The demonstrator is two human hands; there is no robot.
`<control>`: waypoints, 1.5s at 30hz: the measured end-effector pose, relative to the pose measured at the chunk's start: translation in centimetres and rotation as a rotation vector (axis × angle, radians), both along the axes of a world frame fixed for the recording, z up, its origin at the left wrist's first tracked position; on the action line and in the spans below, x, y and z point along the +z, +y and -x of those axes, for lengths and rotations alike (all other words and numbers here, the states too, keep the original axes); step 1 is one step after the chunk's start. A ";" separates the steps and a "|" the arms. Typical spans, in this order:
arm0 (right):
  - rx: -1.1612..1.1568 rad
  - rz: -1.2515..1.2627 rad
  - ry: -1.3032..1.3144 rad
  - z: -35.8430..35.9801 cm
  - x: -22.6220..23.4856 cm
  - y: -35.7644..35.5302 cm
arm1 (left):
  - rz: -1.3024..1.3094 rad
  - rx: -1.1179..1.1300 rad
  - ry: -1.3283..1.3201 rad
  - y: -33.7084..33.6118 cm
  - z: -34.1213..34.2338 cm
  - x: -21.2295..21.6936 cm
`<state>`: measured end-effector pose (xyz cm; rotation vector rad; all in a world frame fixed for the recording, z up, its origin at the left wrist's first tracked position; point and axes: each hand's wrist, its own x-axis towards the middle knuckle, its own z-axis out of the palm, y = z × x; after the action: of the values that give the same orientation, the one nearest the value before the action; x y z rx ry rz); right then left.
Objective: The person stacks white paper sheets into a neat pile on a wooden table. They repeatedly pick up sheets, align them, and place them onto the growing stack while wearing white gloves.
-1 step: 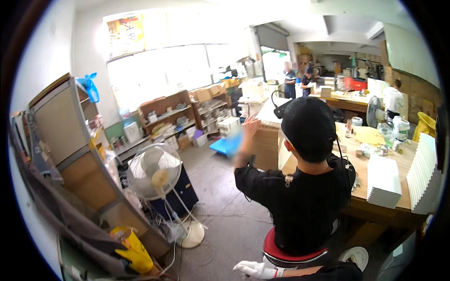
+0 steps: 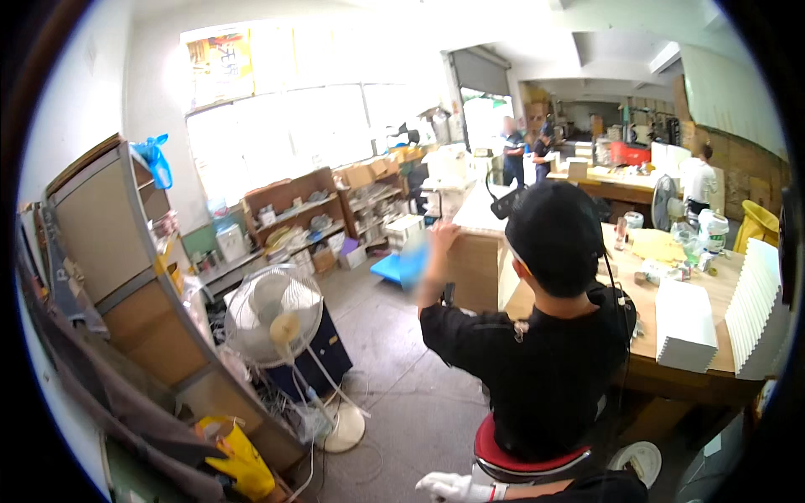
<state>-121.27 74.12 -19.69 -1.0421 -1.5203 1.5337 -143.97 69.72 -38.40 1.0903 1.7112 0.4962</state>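
Note:
Only one of my hands shows: a white-gloved hand (image 2: 453, 486) with a dark sleeve, low at the bottom edge, which I take for my right hand. Its fingers point left and the frame edge cuts it off. Nothing shows in it. My left hand is out of view. Just beyond it a co-worker in a black shirt and black cap (image 2: 553, 235) sits on a red stool (image 2: 520, 459) with their back to me. The co-worker's raised hand (image 2: 440, 239) is near the wooden table's corner, beside a blurred blue thing (image 2: 409, 264).
A white standing fan (image 2: 272, 314) and a yellow bag (image 2: 239, 461) stand on the left by a tall wooden cabinet (image 2: 109, 243). The wooden table (image 2: 671, 381) holds white stacks (image 2: 683, 323) and bottles. Shelves (image 2: 293, 218) line the window wall. Other people stand far back.

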 end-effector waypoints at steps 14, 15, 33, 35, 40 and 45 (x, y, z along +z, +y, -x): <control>-0.080 0.058 0.226 8.1 -4.8 15.8 | -0.353 -0.413 0.098 25.1 5.3 5.2; -0.119 0.072 0.206 8.7 -6.3 17.1 | -0.308 -0.420 0.143 26.0 5.0 5.6; -0.643 -0.371 0.153 2.3 -1.1 41.8 | -0.462 -0.475 -0.184 56.4 3.8 5.3; -0.819 -0.545 0.181 -1.7 0.7 43.8 | -0.479 -0.417 -0.341 61.8 -0.9 7.0; -1.519 -0.867 -0.279 -15.5 7.3 44.6 | -0.562 -0.441 -0.560 73.5 -15.0 16.6; -1.977 -0.764 0.001 -30.9 5.1 45.9 | -0.422 -0.482 -1.068 79.6 -29.2 23.4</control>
<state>-90.39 119.99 -14.56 -1.2144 -0.3155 -0.4084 -114.74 149.27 -14.97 1.1562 0.4017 0.9270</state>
